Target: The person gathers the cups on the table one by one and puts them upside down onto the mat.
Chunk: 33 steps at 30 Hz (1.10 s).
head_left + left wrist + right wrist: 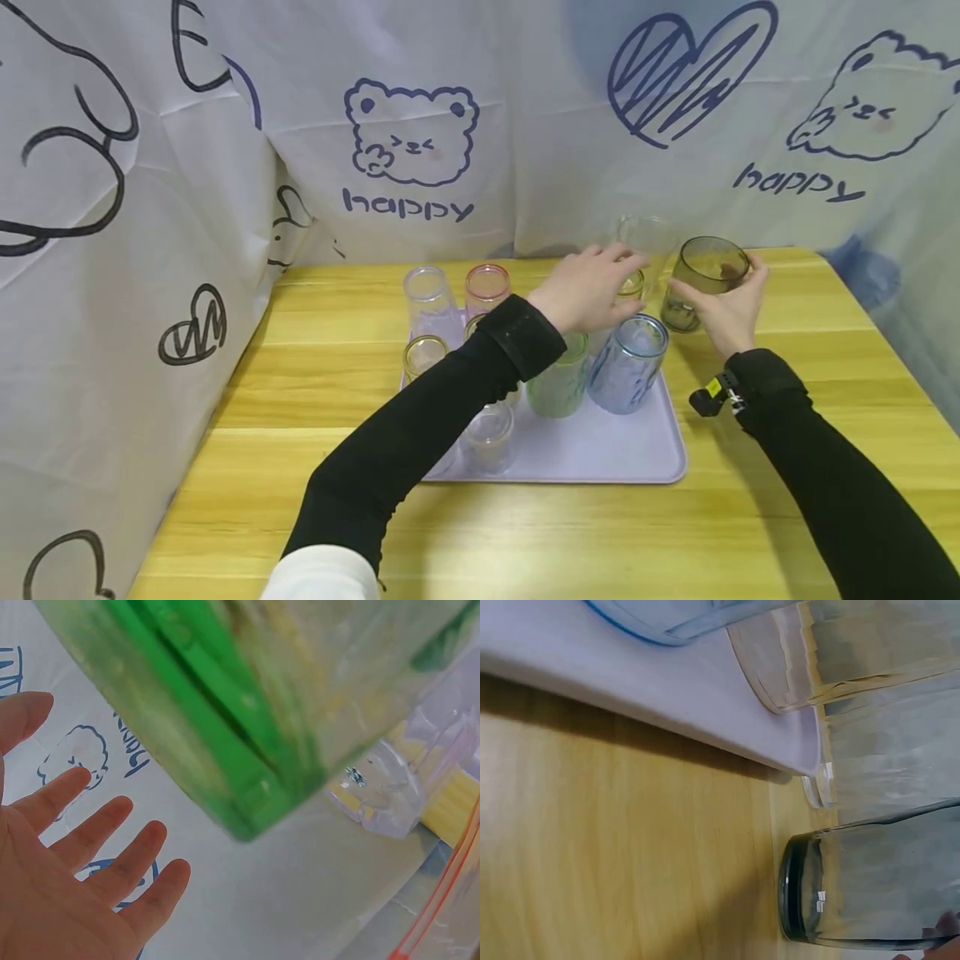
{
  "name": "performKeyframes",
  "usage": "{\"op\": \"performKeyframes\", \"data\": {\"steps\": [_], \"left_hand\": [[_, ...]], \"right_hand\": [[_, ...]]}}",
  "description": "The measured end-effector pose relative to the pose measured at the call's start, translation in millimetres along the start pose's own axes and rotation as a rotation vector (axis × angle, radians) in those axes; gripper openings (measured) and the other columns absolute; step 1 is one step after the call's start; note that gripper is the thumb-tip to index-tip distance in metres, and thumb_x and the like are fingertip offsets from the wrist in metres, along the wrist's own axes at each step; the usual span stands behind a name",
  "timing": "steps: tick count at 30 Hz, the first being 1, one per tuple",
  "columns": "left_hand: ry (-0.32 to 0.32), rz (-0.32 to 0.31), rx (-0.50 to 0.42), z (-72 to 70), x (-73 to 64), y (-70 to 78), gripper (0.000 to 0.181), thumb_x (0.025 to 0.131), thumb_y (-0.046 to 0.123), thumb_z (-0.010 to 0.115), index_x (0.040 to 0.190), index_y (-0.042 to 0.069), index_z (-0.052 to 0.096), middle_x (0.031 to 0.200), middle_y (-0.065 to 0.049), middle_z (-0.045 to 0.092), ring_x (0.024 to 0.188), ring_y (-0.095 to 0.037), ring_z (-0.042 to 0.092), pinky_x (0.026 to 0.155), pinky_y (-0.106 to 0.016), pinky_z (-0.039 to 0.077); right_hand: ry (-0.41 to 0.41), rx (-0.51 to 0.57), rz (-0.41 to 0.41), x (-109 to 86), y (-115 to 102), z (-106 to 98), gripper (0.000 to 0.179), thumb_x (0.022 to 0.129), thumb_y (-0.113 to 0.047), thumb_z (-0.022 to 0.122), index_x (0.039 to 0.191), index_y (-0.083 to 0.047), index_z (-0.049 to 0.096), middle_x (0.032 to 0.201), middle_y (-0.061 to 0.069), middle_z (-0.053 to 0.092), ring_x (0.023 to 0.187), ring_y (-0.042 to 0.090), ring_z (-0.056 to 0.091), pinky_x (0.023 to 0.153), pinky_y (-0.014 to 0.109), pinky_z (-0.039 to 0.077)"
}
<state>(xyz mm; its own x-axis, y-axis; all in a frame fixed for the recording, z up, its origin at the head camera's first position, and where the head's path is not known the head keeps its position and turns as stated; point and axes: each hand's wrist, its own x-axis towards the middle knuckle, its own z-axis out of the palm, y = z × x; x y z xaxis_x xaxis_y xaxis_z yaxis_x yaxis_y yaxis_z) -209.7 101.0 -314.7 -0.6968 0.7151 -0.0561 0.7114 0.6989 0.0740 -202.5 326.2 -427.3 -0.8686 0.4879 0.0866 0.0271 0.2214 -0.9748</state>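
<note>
My right hand [727, 312] grips a dark grey drinking glass [688, 292] by its upper part, just beyond the tray's right edge. The glass stands upright, and its thick base [799, 889] is low at the wooden table in the right wrist view. Over the back right of the tray, my left hand [588, 287] hovers with its fingers apart and nothing held. A yellow-rimmed glass [632, 285] is close to its fingertips, partly hidden. Behind the hands is a tall clear glass [647, 236]. Below them on the tray are a blue glass [628, 367] and a green glass [557, 387].
A pale lilac tray [592, 461] lies on the wooden table [585, 542]. On its left side stand several more glasses, among them a pink-rimmed one [487, 287] and a yellow-rimmed one [425, 354]; my left arm covers some. Printed cloth [540, 167] hangs behind.
</note>
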Motion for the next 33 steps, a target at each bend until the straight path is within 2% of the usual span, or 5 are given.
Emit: {"op": "performKeyframes", "data": {"steps": [8, 16, 22, 28, 33], "left_hand": [[0.004, 0.002, -0.014, 1.2, -2.9, -0.1, 0.063, 0.102, 0.050, 0.051, 0.158, 0.027, 0.033, 0.161, 0.000, 0.039, 0.144, -0.024, 0.045, 0.115, -0.041, 0.045], [0.024, 0.005, -0.015, 0.1, -9.1, -3.7, 0.063, 0.102, 0.052, 0.051, 0.157, 0.027, 0.034, 0.160, 0.000, 0.040, 0.142, -0.024, 0.047, 0.113, -0.041, 0.047], [0.047, 0.001, -0.044, -1.3, -13.4, -8.5, 0.063, 0.101, 0.053, 0.052, 0.156, 0.027, 0.036, 0.157, 0.000, 0.043, 0.140, -0.024, 0.048, 0.113, -0.041, 0.046], [0.075, 0.001, -0.098, -4.7, -22.8, -14.6, 0.062, 0.100, 0.050, 0.055, 0.155, 0.025, 0.038, 0.157, -0.001, 0.044, 0.140, -0.025, 0.048, 0.115, -0.042, 0.044], [0.133, 0.016, -0.135, -8.6, -32.8, -18.5, 0.060, 0.101, 0.047, 0.055, 0.154, 0.024, 0.040, 0.156, -0.001, 0.045, 0.138, -0.024, 0.050, 0.116, -0.040, 0.043]], "right_hand": [[0.034, -0.076, 0.046, 5.8, 5, 4, 0.090, 0.078, -0.027, 0.085, 0.151, -0.018, 0.032, 0.119, -0.012, 0.044, 0.101, -0.001, 0.040, 0.087, 0.019, 0.035], [0.043, -0.045, 0.040, -1.4, 3, 5, 0.088, 0.077, -0.025, 0.086, 0.148, -0.022, 0.034, 0.123, -0.011, 0.045, 0.108, 0.001, 0.042, 0.088, 0.017, 0.035], [0.022, -0.004, 0.016, -11.4, -8, 2, 0.088, 0.078, -0.020, 0.086, 0.148, -0.023, 0.034, 0.125, -0.011, 0.045, 0.115, 0.006, 0.045, 0.091, 0.017, 0.039], [0.019, 0.069, -0.055, -26.7, -27, -2, 0.086, 0.076, -0.011, 0.086, 0.145, -0.023, 0.038, 0.123, -0.011, 0.049, 0.116, 0.008, 0.048, 0.089, 0.014, 0.042], [0.020, 0.202, -0.153, -42.8, -44, -7, 0.082, 0.074, 0.000, 0.085, 0.141, -0.019, 0.042, 0.122, -0.007, 0.054, 0.116, 0.010, 0.050, 0.088, 0.012, 0.042]]}}
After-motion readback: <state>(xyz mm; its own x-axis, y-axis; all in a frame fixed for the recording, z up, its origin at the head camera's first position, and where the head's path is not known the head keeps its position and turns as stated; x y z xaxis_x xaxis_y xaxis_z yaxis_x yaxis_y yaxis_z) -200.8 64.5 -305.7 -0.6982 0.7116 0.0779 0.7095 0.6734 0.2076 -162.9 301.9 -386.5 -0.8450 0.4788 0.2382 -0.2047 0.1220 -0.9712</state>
